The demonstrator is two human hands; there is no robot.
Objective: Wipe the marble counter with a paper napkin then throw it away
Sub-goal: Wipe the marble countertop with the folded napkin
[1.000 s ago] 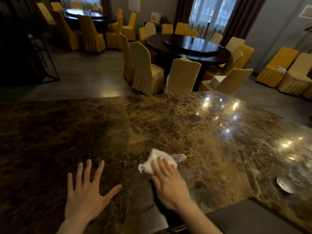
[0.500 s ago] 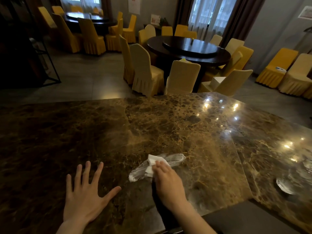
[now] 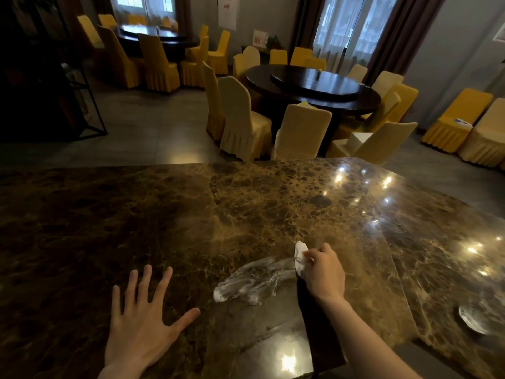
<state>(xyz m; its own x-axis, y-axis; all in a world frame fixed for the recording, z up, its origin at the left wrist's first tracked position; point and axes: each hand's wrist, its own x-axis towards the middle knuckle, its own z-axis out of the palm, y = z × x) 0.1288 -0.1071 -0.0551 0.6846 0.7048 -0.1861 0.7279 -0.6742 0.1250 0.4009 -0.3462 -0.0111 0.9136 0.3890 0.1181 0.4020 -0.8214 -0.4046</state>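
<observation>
While a whitish wet smear glistens on the marble counter, a person presses a crumpled paper napkin against the stone with the right hand, its fingers curled shut around the wad so that only the white upper end pokes out on the hand's left side. The napkin sits at the right end of the smear, touching the counter, near the middle of the slab's near half. The left hand lies flat on the marble well to the left of the smear, fingers spread wide and holding nothing, apparently bracing the body.

Wiping appears to be under way but unfinished: the streaked film stretches from the napkin leftward toward the near edge, and it reads as residue yet to be picked up, though whether it is spill or cleaner cannot be told. Farther right, near the counter's edge, a second pale round mark shows on the stone; it is too blurred to say whether it is another wet patch or a reflection, so it may also need a pass. No bin is visible anywhere in view, so the throwing-away step has not begun and would seem to call for turning from the counter. Beyond the slab stand a dark round table and yellow-covered chairs.
</observation>
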